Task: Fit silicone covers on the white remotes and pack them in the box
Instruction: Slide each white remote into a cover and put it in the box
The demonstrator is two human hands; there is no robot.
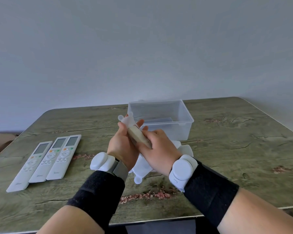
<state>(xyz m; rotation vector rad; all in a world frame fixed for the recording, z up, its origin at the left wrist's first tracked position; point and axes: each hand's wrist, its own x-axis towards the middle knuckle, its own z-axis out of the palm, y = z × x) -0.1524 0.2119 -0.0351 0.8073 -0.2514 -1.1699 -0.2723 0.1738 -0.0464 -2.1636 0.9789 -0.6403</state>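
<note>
Both hands held one remote (pixel 139 135) up over the tabletop (pixel 227 149), just in front of the clear box (pixel 184 125). The left hand (pixel 120 146) cradled its upper part, thumb beside the eared silicone cover (pixel 128 119) capping the far end. The right hand (pixel 156 151) curled its fingers round the lower part. The cover seemed to sit only on the tip. It would go best with both corners seated squarely first, then the skirt worked down evenly on each side. Three bare remotes (pixel 47 159) lay to the left, with spare covers (pixel 142 168) beneath the hands.

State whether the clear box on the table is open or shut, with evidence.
Open. The clear box has no lid on top; its inner walls show from above.
</note>
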